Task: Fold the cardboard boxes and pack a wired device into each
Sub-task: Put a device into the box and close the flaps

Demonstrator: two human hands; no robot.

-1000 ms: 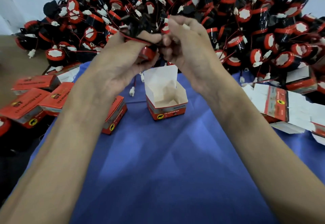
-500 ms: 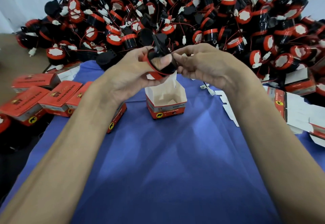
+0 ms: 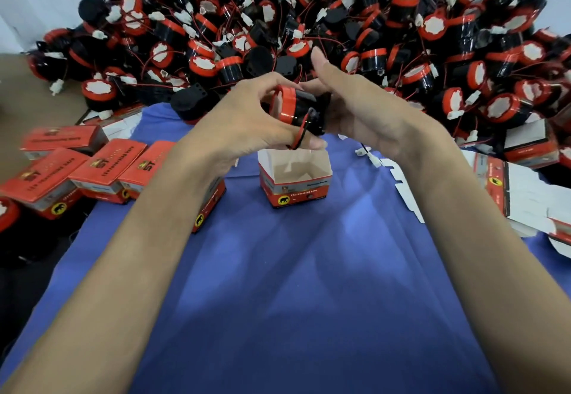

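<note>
My left hand point(image 3: 247, 121) pinches the black-and-red cylindrical wired device point(image 3: 296, 109) just above the open red cardboard box point(image 3: 295, 189), axis sideways. The right hand point(image 3: 364, 109), fingers straight, touches it.

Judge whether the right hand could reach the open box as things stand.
Probably yes: the open box stands below the right hand, with bare blue cloth on that side; the reversing horn gripped in the left hand hovers over its mouth.

One closed box point(image 3: 212, 203) lies mostly hidden behind the left forearm point(image 3: 154, 223).
</note>
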